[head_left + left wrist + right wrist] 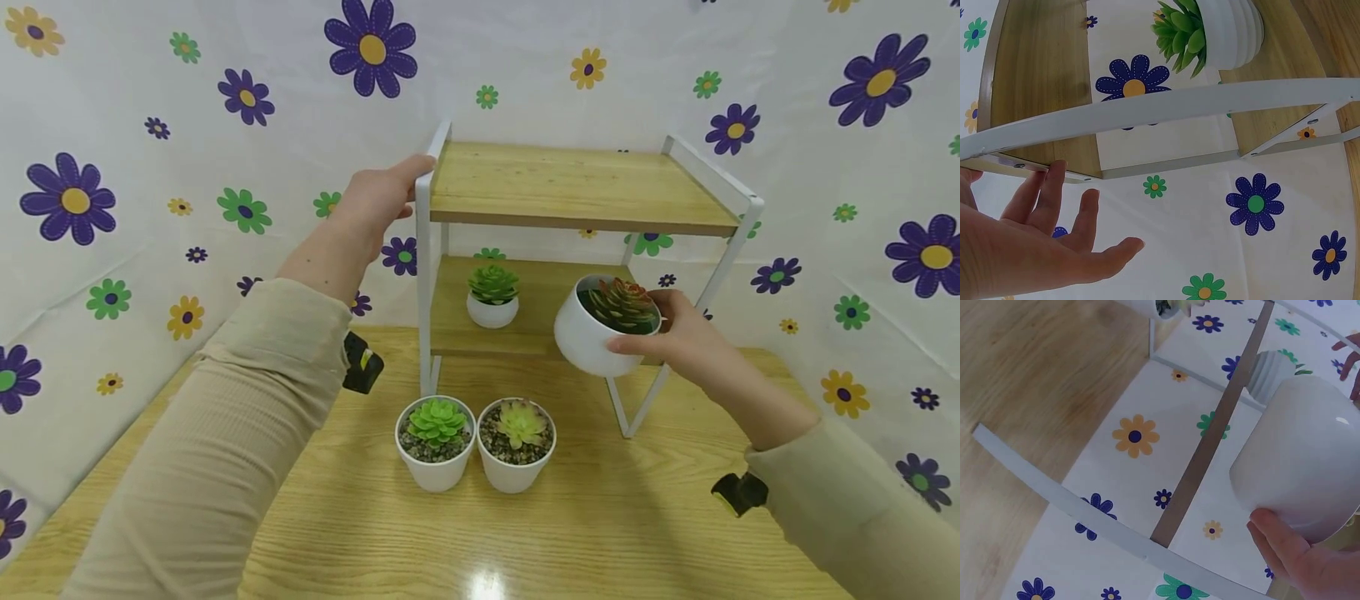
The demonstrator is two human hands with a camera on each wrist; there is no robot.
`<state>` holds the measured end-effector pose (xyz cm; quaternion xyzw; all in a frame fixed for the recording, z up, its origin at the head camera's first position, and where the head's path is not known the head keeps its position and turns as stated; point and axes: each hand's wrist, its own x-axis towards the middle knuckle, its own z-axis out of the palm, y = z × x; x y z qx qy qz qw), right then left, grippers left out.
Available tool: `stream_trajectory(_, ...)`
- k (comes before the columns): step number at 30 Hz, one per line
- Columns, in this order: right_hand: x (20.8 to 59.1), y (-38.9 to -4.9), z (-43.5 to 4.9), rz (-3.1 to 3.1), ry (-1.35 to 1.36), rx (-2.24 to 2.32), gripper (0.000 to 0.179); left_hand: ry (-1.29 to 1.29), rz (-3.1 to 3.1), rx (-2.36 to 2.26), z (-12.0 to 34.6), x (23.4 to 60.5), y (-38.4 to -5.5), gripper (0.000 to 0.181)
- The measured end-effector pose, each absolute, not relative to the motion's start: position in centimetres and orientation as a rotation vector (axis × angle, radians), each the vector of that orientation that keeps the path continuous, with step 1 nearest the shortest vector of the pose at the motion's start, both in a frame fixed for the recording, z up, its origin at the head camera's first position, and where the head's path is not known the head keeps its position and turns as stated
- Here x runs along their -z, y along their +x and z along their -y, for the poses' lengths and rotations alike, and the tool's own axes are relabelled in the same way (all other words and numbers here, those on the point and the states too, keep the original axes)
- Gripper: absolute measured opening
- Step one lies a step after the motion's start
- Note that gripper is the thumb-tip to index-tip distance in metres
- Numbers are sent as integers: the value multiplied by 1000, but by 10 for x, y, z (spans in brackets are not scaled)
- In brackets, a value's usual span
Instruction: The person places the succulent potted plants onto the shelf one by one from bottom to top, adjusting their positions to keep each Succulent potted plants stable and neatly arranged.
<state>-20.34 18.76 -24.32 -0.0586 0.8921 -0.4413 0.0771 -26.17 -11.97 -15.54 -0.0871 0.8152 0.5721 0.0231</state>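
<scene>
My right hand (686, 333) grips a white pot with a reddish-green succulent (596, 337), thumb on the near side. It is held tilted in front of the lower shelf's right part; the right wrist view shows the smooth white pot (1304, 456) with fingers under its side. My left hand (378, 200) rests on the left end of the two-tier shelf rack (570, 183). In the left wrist view its fingers (1054, 187) touch the rack's side near the upper board, the others spread. On the lower shelf stands a small white pot with a green succulent (492, 310).
Two white pots, one with a bright green succulent (435, 454) and one with a pale yellow-green succulent (517, 458), stand side by side on the wooden table (360, 533) before the rack. A flower-patterned cloth (285, 50) hangs behind and at the sides.
</scene>
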Motion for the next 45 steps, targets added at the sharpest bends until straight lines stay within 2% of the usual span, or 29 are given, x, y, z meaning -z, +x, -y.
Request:
stream_trajectory(9,241,-229,-172,-2737,-132,1284,89,-320,-2520,-1774,122,158,-263,62)
stream_trajectory(17,247,-244,-166,-2746,-58,1258,98,-324,-2517,-1775,122,159,-264,63)
stream_trajectory(45,255,-257,-170,-2709,-52,1296,102,-276,-2527,-1774,120,155,-261,59)
